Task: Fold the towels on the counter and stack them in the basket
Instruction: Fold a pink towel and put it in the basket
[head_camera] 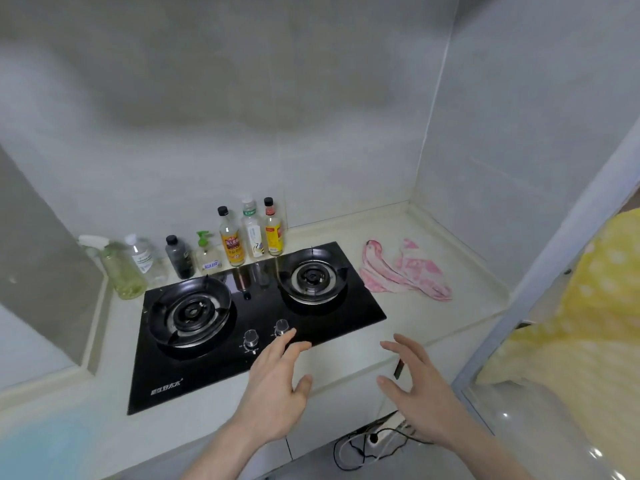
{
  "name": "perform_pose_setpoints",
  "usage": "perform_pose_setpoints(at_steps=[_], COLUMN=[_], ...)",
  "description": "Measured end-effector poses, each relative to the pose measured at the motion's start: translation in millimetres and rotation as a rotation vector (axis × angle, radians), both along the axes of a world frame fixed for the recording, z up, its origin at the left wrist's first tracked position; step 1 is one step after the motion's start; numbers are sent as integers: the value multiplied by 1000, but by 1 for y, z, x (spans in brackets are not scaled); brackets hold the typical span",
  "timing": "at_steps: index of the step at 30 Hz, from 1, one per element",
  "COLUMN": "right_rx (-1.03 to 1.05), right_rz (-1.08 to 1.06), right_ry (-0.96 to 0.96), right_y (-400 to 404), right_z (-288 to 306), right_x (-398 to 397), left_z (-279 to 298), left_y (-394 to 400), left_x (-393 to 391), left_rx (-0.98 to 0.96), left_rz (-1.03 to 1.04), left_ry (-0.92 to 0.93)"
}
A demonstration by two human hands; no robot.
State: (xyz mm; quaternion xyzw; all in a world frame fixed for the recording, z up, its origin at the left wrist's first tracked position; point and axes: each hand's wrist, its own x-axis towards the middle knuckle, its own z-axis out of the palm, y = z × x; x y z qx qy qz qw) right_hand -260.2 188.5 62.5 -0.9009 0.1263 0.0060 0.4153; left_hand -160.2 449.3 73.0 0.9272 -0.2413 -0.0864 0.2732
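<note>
We see the left hand (277,379) and right hand (415,386), both spread and empty, above the counter's (349,355) front edge; the crumpled pink towel (403,271) lies well apart, toward the counter's far right corner.

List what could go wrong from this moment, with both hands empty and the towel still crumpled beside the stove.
1. The pink towel lies right beside the right burner; spreading it to fold could drag it onto the stove.
2. The left hand hovers by the stove knobs; a careless reach might bump one.
3. No basket is in view, so the folded towel may have nowhere to go.
</note>
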Motion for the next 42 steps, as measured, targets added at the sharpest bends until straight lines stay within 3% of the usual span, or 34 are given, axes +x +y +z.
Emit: perform_pose_setpoints(at_steps=[11,20,34,42], right_rx=[6,-64,-313,-206], right_rz=[-120,-20,130,162], right_ry=[90,167,427,429], right_y=[-85,-173,-342,-383], right_z=[-19,-71,-167,-213], right_x=[60,134,234,243], left_z=[-5,-21,-39,-44], left_y=[-83,-131,-280,-309], left_x=[97,134,154,133], left_rx=[89,100,133,185], left_rz=[-133,-5,166,212], left_ry=[76,138,232,275])
